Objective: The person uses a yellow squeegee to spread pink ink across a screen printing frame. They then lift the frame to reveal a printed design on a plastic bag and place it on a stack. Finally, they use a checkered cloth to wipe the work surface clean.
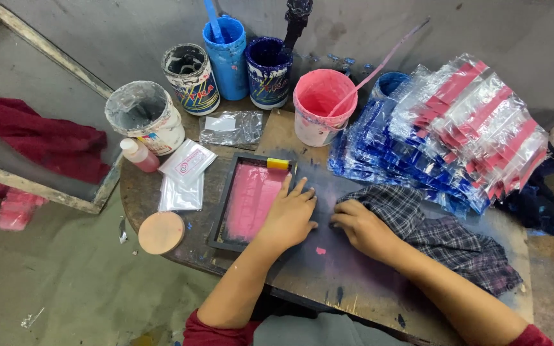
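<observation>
While stacked printed bags (444, 128) lie finished: left hand (288, 216) flat, fingers spread, on pink-inked screen frame (249, 202); right hand (361, 227) loosely curled, pressing checked cloth (444, 240); board bare.

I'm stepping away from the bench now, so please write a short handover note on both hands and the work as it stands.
Left hand: flat, palm down, on the right edge of the black-framed printing screen smeared with pink ink; no grip.
Right hand: resting on the dark checked cloth, fingers curled on its edge.
Pink ink bucket with stick stands behind the screen; fanned stack of printed clear plastic bags lies to the right.
Done: many bags printed.
Left: unclear.
</observation>
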